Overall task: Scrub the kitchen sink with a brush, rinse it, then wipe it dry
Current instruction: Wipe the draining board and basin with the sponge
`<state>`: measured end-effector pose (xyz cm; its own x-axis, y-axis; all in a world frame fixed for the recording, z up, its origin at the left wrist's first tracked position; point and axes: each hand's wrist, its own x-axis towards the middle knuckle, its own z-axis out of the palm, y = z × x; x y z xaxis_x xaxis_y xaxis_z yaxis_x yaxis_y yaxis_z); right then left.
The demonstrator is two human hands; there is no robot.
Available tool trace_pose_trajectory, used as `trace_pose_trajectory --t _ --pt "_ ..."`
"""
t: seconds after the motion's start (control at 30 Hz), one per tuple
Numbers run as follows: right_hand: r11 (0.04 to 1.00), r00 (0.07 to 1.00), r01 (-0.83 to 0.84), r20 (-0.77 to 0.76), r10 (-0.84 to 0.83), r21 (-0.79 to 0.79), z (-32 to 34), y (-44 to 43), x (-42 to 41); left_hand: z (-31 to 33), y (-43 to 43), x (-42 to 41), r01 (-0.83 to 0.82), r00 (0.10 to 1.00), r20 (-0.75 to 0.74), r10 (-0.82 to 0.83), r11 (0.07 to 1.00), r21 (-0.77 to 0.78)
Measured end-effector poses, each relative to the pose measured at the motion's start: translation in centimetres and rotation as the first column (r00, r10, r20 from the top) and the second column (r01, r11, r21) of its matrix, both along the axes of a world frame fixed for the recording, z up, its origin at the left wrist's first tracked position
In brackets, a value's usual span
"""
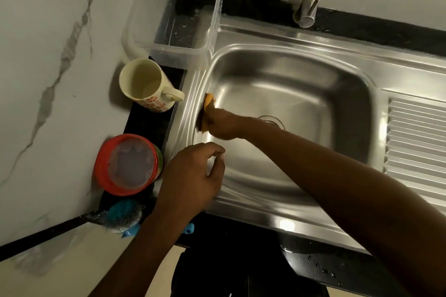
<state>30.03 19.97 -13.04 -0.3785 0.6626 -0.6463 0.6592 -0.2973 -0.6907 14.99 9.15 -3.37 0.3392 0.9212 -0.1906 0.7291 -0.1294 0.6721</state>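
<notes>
Where the sink [313, 38] wall rises at its left side, R hand [222, 125]: fingers curled round orange scrub sponge [208, 100], pressing it on the steel.
L hand [190, 176]: over sink's front-left rim, fingers loosely curled, holding nothing.
Blue brush [123, 214]: off sink's front-left corner, untouched.
1 mug [144, 84], 1 red tub [125, 164]: left of sink.
</notes>
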Motion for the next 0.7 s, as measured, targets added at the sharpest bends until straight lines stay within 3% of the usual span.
trace_pose_trajectory --t 0.13,0.23,0.43,0.57,0.63,0.7 --pt "0.966 0.968 -0.243 0.090 0.236 0.084 0.4 -3.5 -0.7 0.3 -0.4 -0.1 -0.033 0.999 0.017 0.033 0.999 0.005" --pt "0.916 0.915 -0.401 0.053 0.400 0.014 1.5 -5.5 -0.3 0.6 -0.5 0.1 -0.057 0.998 0.022 0.056 0.998 0.019" --pt "0.867 0.870 -0.492 -0.056 0.489 -0.072 1.8 -7.5 2.0 0.8 0.0 0.4 -0.030 1.000 -0.001 0.030 1.000 -0.001" --pt "0.898 0.943 -0.325 -0.173 0.284 -0.296 2.1 -6.0 5.7 0.6 0.5 0.4 -0.024 1.000 0.012 0.024 1.000 0.014" --pt "0.958 0.991 -0.112 -0.105 0.087 -0.263 2.0 -4.6 8.0 0.4 0.7 0.3 -0.021 0.999 0.029 0.020 1.000 0.018" --pt "0.965 0.971 0.212 -0.077 -0.226 -0.154 1.3 -3.0 9.8 0.2 0.7 0.1 -0.032 0.999 0.038 0.032 0.999 0.019"
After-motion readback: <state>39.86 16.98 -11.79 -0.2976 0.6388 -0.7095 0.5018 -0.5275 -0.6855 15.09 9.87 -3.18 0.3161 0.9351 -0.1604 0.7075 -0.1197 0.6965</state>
